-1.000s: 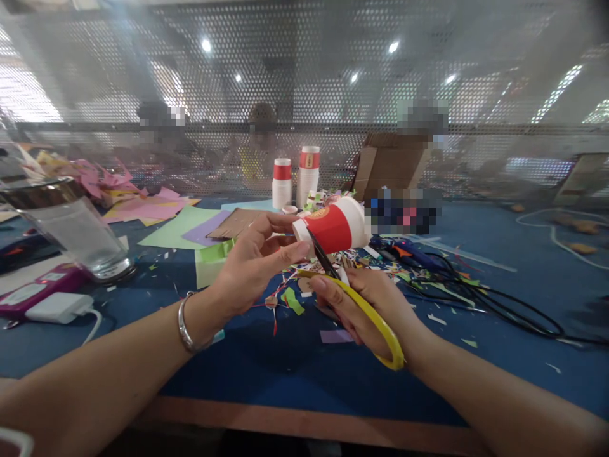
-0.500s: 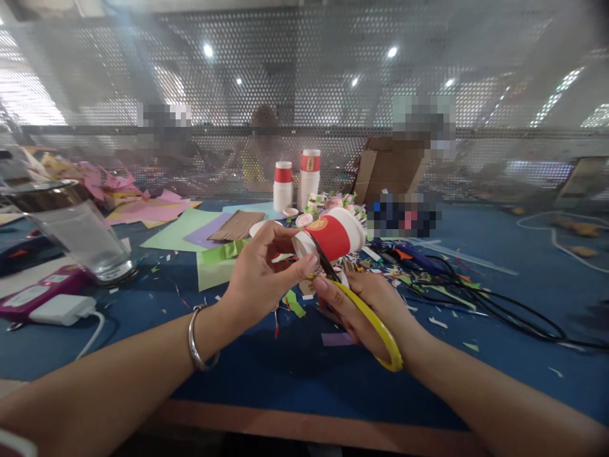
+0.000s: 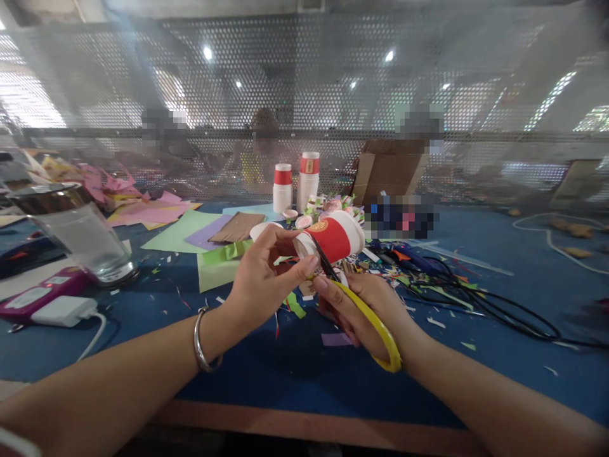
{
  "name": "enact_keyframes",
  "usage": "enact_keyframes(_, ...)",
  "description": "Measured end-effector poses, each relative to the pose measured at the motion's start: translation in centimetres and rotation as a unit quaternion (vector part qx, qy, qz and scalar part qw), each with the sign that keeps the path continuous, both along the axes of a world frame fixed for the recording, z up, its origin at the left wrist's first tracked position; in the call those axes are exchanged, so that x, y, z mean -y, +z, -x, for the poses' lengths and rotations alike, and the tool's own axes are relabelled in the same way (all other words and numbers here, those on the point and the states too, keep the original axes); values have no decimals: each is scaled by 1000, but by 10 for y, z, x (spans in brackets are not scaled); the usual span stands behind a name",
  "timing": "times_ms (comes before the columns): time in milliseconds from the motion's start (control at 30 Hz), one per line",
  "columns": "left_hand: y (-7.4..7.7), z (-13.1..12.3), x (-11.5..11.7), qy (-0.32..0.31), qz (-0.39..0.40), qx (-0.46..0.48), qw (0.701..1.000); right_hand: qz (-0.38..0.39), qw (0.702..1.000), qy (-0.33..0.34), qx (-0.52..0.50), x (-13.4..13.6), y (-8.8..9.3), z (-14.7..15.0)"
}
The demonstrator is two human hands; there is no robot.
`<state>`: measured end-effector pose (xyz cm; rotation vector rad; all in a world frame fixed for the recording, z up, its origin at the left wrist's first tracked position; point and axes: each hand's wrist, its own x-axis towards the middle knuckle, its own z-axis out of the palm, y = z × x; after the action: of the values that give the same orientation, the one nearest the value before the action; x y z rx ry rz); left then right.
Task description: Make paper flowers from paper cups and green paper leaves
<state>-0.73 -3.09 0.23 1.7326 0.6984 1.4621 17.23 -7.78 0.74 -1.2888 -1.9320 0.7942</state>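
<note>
A red and white paper cup (image 3: 335, 238) lies tilted on its side in the air, its wide end toward the right. My left hand (image 3: 269, 270) is closed on the cup's narrow end, thumb in front and fingers behind. Yellow-handled scissors (image 3: 375, 324) are gripped in my right hand (image 3: 368, 308), and their dark blades rest against the cup near its narrow end. How far the blades are parted is hard to tell. Scraps of coloured paper (image 3: 295, 304) lie beneath the hands.
Two stacks of paper cups (image 3: 282, 198) stand behind. A glass jar (image 3: 85, 235) and a purple power strip (image 3: 52, 292) are at the left, with coloured sheets (image 3: 178, 231) nearby. Black cables (image 3: 504, 304) and a glue gun (image 3: 419, 257) lie right; a cardboard box (image 3: 390, 171) stands at the back.
The view has shifted very slightly. Both hands, the cup and the scissors keep nearly the same places.
</note>
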Motion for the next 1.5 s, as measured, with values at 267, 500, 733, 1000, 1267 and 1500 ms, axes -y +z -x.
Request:
enact_keyframes(267,-2,-2,3,-1,28,-7,1000,24,1000,-8,-18,-2,-5,-1)
enact_keyframes(500,0,-1,3,0,26,-2,1000,21,999,-36,9,-5,-7,-2)
enact_keyframes(733,-5,-3,1,-9,33,-12,999,43,998,-34,-4,-3,-5,0)
enact_keyframes(1000,3,0,4,-17,35,-25,999,62,997,-49,-20,0,-2,0)
enact_keyframes(1267,0,-1,2,-18,27,-24,999,51,997,-54,7,-2,-1,-1)
enact_keyframes(1500,6,2,2,-52,61,-16,997,14,999,-38,-7,1,3,-3)
